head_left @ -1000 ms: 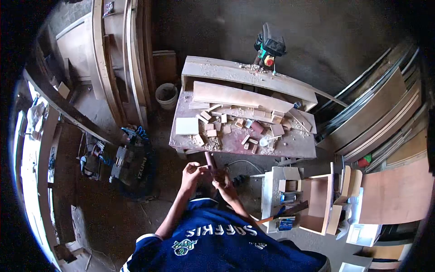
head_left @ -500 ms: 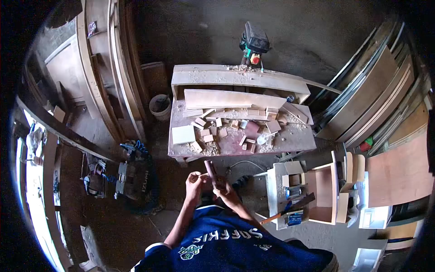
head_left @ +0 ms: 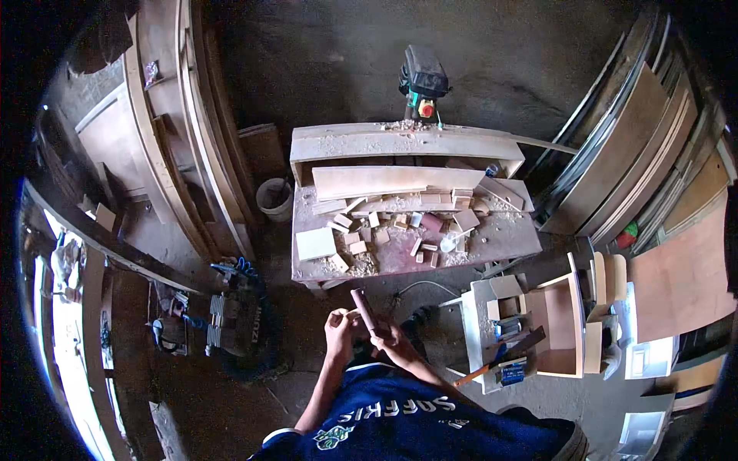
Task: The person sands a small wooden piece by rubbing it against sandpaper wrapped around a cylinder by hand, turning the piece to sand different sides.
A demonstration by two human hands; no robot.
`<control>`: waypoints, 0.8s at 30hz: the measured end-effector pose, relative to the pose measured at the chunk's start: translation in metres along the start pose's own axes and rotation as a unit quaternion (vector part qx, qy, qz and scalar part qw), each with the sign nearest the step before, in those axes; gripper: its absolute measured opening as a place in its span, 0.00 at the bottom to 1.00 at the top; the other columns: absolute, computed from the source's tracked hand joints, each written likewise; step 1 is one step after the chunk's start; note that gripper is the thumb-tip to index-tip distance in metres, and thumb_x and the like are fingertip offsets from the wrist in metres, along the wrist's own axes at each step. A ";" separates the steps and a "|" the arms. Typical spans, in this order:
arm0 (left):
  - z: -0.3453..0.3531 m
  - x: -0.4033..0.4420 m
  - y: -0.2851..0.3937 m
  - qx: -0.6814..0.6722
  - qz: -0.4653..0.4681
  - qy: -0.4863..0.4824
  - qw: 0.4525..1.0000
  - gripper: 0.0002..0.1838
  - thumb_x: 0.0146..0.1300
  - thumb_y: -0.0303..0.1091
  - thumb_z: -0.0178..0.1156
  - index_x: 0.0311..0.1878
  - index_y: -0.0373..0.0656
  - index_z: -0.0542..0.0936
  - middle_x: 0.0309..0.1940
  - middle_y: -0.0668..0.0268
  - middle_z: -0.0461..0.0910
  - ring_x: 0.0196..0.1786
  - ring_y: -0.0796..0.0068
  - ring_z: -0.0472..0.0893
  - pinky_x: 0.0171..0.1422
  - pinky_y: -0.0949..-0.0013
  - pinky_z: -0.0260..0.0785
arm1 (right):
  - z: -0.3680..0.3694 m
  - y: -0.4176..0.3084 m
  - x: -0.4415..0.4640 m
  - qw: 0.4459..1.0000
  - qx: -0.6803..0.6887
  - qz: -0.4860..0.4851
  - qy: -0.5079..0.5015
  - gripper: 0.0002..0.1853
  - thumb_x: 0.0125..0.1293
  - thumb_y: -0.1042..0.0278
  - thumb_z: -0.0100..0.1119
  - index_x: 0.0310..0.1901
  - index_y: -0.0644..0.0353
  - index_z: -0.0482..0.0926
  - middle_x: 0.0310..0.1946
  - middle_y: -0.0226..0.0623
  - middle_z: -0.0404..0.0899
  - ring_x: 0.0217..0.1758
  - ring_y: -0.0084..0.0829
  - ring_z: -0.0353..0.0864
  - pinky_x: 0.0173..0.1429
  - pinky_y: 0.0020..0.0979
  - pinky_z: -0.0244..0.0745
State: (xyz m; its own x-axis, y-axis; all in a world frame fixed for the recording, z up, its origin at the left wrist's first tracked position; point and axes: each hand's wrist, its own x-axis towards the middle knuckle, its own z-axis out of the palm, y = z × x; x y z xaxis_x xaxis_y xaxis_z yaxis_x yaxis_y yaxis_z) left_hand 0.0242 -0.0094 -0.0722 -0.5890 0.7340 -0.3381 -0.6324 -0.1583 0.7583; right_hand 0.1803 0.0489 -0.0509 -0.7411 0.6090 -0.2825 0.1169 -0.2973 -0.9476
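My right hand is wrapped round the lower end of a dark reddish-brown piece, which points up and slightly left. Just left of it, my left hand is closed, its fingertips pinched close to the piece; what they hold is too small to make out. Beyond both hands, the workbench carries small wooden blocks, a pale square board, wood shavings and a reddish-brown roll.
A green and black drill press stands behind the bench. To its left is a bucket; a compressor is at left. An open wooden box and a saw lie at right. Boards lean on both sides.
The view has shifted, so the bench sits lower in the frame. Both hands remain around the reddish-brown piece, with the left hand still closed beside it.
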 end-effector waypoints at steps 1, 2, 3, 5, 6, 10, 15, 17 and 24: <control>0.002 0.000 0.000 -0.005 -0.011 0.005 1.000 0.07 0.63 0.27 0.59 0.40 0.41 0.71 0.33 0.64 0.79 0.35 0.78 0.77 0.40 0.76 0.69 | -0.002 0.009 0.005 0.996 -0.069 -0.054 0.028 0.27 0.66 0.64 0.57 0.64 0.57 0.61 0.41 0.33 0.73 0.28 0.25 0.78 0.33 0.26 0.77; 0.002 0.001 -0.001 0.005 -0.009 -0.005 1.000 0.07 0.63 0.27 0.60 0.40 0.41 0.71 0.33 0.64 0.79 0.35 0.78 0.77 0.41 0.76 0.69 | -0.005 0.019 0.009 0.983 -0.137 -0.108 0.056 0.27 0.67 0.65 0.57 0.64 0.56 0.60 0.40 0.33 0.73 0.27 0.25 0.78 0.33 0.27 0.77; 0.001 0.003 -0.004 0.016 -0.007 -0.013 1.000 0.07 0.63 0.27 0.60 0.40 0.41 0.72 0.33 0.64 0.79 0.35 0.78 0.77 0.41 0.75 0.69 | -0.001 -0.006 0.001 0.990 -0.113 -0.073 0.045 0.25 0.68 0.63 0.56 0.63 0.57 0.61 0.40 0.33 0.72 0.28 0.24 0.78 0.32 0.28 0.78; -0.002 0.004 -0.006 -0.008 -0.007 -0.026 1.000 0.06 0.64 0.27 0.61 0.40 0.40 0.73 0.35 0.63 0.79 0.37 0.76 0.78 0.44 0.74 0.71 | 0.003 -0.014 -0.004 1.000 -0.004 -0.014 0.024 0.24 0.67 0.60 0.58 0.61 0.57 0.63 0.39 0.32 0.72 0.28 0.24 0.77 0.32 0.29 0.77; -0.004 0.004 -0.010 -0.027 -0.016 -0.028 0.999 0.06 0.64 0.26 0.60 0.40 0.39 0.73 0.36 0.63 0.79 0.38 0.76 0.79 0.45 0.73 0.72 | 0.004 -0.009 -0.005 0.999 0.022 -0.025 0.022 0.23 0.67 0.63 0.58 0.60 0.57 0.64 0.38 0.30 0.72 0.27 0.25 0.77 0.32 0.27 0.75; -0.003 0.011 -0.018 -0.011 -0.011 -0.044 0.999 0.05 0.65 0.25 0.59 0.41 0.39 0.73 0.39 0.60 0.81 0.38 0.74 0.80 0.43 0.71 0.74 | -0.014 0.008 0.008 0.973 -0.181 -0.124 0.067 0.22 0.66 0.61 0.60 0.57 0.57 0.65 0.35 0.26 0.69 0.36 0.19 0.72 0.35 0.24 0.71; -0.002 0.005 -0.011 -0.033 -0.006 -0.059 0.998 0.05 0.64 0.27 0.60 0.39 0.41 0.73 0.37 0.62 0.81 0.40 0.74 0.81 0.44 0.72 0.74 | -0.001 -0.020 -0.011 1.000 0.005 0.014 0.024 0.21 0.66 0.61 0.60 0.55 0.58 0.65 0.38 0.28 0.74 0.36 0.23 0.77 0.35 0.28 0.77; 0.001 0.002 -0.005 -0.018 -0.018 -0.066 0.998 0.05 0.64 0.27 0.60 0.39 0.40 0.73 0.37 0.63 0.81 0.39 0.75 0.80 0.44 0.73 0.73 | -0.015 0.031 0.006 0.994 -0.092 -0.047 0.038 0.23 0.66 0.61 0.61 0.58 0.58 0.64 0.40 0.29 0.74 0.36 0.22 0.77 0.35 0.28 0.76; -0.005 0.001 0.000 -0.021 -0.021 -0.059 0.998 0.07 0.66 0.28 0.59 0.43 0.39 0.73 0.38 0.60 0.81 0.38 0.74 0.80 0.44 0.71 0.73 | 0.001 -0.005 -0.005 0.999 0.040 -0.003 0.028 0.25 0.62 0.60 0.63 0.58 0.59 0.68 0.36 0.28 0.74 0.35 0.20 0.74 0.40 0.25 0.73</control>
State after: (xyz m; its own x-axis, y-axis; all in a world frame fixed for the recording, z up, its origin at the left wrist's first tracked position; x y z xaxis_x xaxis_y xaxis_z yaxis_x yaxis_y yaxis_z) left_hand 0.0214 -0.0118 -0.0749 -0.4992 0.8129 -0.2999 -0.6778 -0.1508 0.7196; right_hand 0.1829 0.0471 -0.0447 -0.7028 0.6509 -0.2872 0.0581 -0.3498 -0.9350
